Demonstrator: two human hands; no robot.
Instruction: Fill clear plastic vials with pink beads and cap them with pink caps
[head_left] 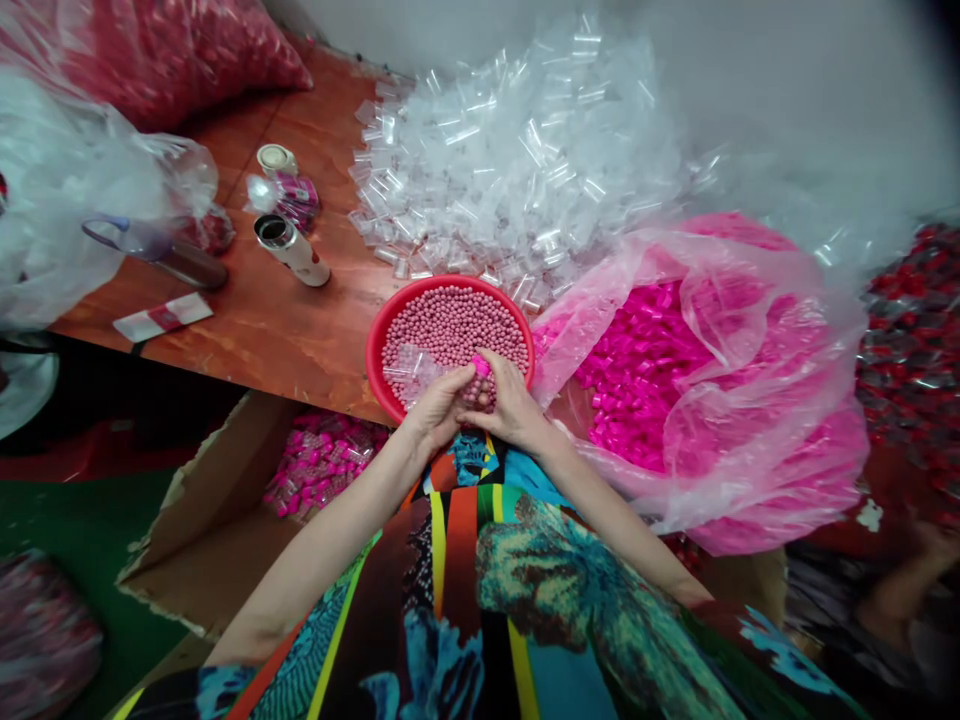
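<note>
Left hand [439, 408] and right hand [517, 405]: fingers bent, tips nearly together, a small pink cap [481, 366] pinched between them. Beads show just below it, framed by the fingers; can't tell if they're in a clear piece or loose in the bowl behind. Two-handed hold probably keeps the small part steady.

Under and just beyond the fingers: red bowl [373, 345] of pink beads [457, 315], likely set there to keep beads within reach and catch drops. Clear pieces [414, 370] lie on the beads, just left of the fingertips, presumably handy there.

Right of fingers: plastic bag [765, 400], mouth spread, loose pink caps [649, 350] exposed, probably for easy picking. Beyond bowl: heap of clear containers [517, 150]. Left, below table edge: cardboard box [217, 510] holding pink-and-clear pieces [322, 460], seemingly a collecting spot. Farther left: flask [292, 250], upright, away from the work.
</note>
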